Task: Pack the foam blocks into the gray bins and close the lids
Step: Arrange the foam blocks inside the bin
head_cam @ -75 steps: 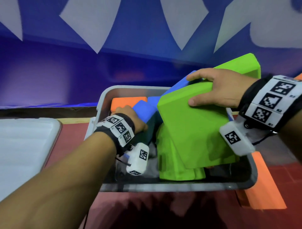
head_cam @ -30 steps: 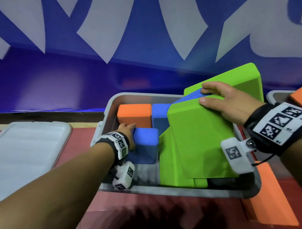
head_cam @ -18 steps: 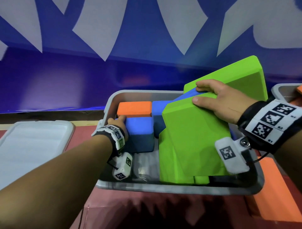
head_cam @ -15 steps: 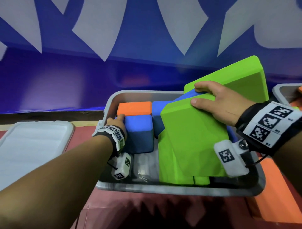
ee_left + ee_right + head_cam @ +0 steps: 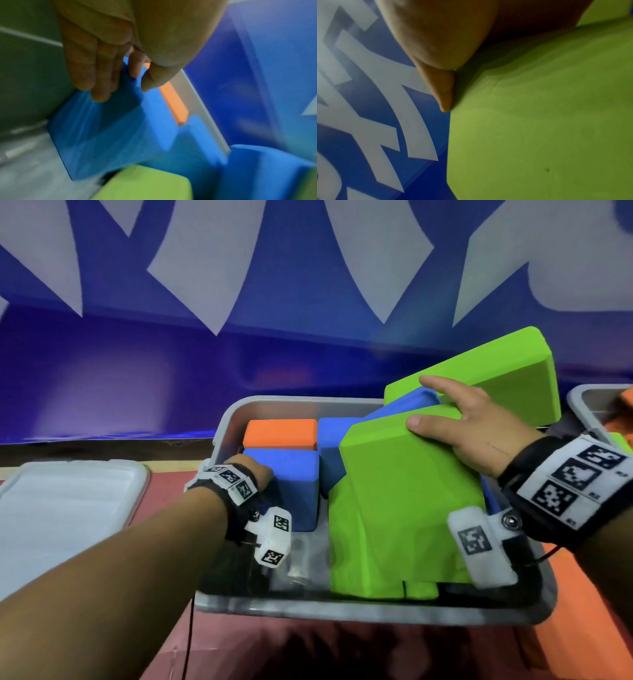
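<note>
An open gray bin point(image 5: 342, 609) holds an orange block point(image 5: 281, 433) at its far left corner. A blue block point(image 5: 287, 484) stands right in front of the orange one. My left hand point(image 5: 260, 470) grips the blue block point(image 5: 106, 135) with the fingers on its left side and the thumb on top. A large green slab point(image 5: 404, 508) leans tilted in the bin's right half. My right hand point(image 5: 459, 422) holds its upper edge, thumb point(image 5: 443, 94) on the slab's face point(image 5: 539, 121). Behind the slab lie another blue block point(image 5: 404, 405) and a second green block point(image 5: 496, 378), which sticks out above the rim.
A white lid point(image 5: 61, 515) lies flat on the red table to the left of the bin. A second gray bin point(image 5: 596, 405) shows at the right edge. An orange block point(image 5: 582, 628) lies on the table at the near right. A blue and white wall stands close behind.
My left hand has slid the blue block left and back, up against the orange block. The right hand keeps its hold on the tilted green slab.
</note>
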A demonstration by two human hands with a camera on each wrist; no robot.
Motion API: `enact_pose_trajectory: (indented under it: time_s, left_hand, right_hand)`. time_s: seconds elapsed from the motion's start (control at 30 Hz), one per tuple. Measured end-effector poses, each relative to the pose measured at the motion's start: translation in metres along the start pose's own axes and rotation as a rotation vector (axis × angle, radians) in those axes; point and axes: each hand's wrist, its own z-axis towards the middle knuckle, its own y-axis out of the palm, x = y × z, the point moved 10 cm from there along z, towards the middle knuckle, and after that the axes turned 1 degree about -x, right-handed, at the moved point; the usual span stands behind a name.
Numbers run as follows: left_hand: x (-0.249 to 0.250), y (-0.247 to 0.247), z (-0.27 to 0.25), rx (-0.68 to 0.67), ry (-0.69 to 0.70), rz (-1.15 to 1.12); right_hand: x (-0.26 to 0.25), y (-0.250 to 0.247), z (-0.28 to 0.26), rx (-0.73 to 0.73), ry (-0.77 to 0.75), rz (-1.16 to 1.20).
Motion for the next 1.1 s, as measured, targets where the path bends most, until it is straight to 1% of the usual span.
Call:
enact_pose_trajectory:
  time_s: [0.03,0.07,0.1,0.13,0.2,0.27,0.37,0.47,0.57,0.6,0.67,0.73,0.77,0.83,0.9,0.97,1.03,1.1]
  left_hand:
    - [0.002,0.006,0.005,-0.057,0.005,-0.043]
    - [0.011,0.012,-0.001,-0.113,0.055,-0.148]
    - [0.022,0.020,-0.010,-0.176,0.087,-0.291]
    - [0.034,0.027,-0.018,-0.243,0.105,-0.489]
    - [0.060,0.040,-0.034,-0.373,0.148,-0.768]
    - [0.083,0.050,-0.044,-0.462,0.142,-0.963]
    - [0.119,0.064,-0.060,-0.591,0.201,-1.115]
    - [0.147,0.081,-0.078,-0.750,0.225,-1.235]
    - [0.155,0.076,-0.099,-0.720,0.230,-1.233]
    - [0.157,0.075,-0.103,-0.736,0.237,-1.242]
    - [0.160,0.064,-0.114,-0.717,0.281,-1.262]
    - [0.157,0.045,-0.128,-0.728,0.322,-1.290]
    - [0.151,0.032,-0.136,-0.710,0.335,-1.281]
    - [0.131,-0.002,-0.145,-0.629,0.375,-1.252]
    - [0.105,-0.035,-0.154,-0.556,0.400,-1.221]
    - [0.080,-0.059,-0.157,-0.490,0.406,-1.159]
    - [0.056,-0.071,-0.156,-0.446,0.359,-1.140]
    - [0.035,-0.072,-0.151,-0.429,0.312,-1.127]
  right_hand:
    - [0.004,0.001,0.000,-0.006,0.034,0.031]
    - [0.008,0.001,-0.002,-0.004,0.068,0.066]
    - [0.011,0.000,-0.004,0.001,0.102,0.092]
    - [0.014,0.001,-0.005,0.004,0.132,0.106]
    - [0.020,-0.001,-0.008,0.012,0.177,0.113]
    - [0.024,-0.002,-0.009,0.010,0.206,0.129]
    - [0.032,-0.002,-0.014,0.001,0.243,0.164]
    - [0.038,-0.004,-0.022,0.017,0.256,0.257]
    - [0.042,-0.005,-0.033,0.037,0.278,0.395]
    - [0.043,-0.007,-0.037,0.054,0.282,0.434]
    - [0.037,-0.014,-0.043,0.083,0.265,0.540]
    - [0.019,-0.021,-0.043,0.089,0.194,0.624]
    - [0.007,-0.024,-0.043,0.089,0.158,0.646]
    - [-0.024,-0.028,-0.046,0.081,0.088,0.711]
    - [-0.052,-0.018,-0.050,0.020,0.044,0.804]
    - [-0.076,0.004,-0.056,-0.116,0.026,0.859]
    - [-0.088,0.028,-0.060,-0.230,0.042,0.866]
    - [-0.097,0.049,-0.063,-0.313,0.047,0.844]
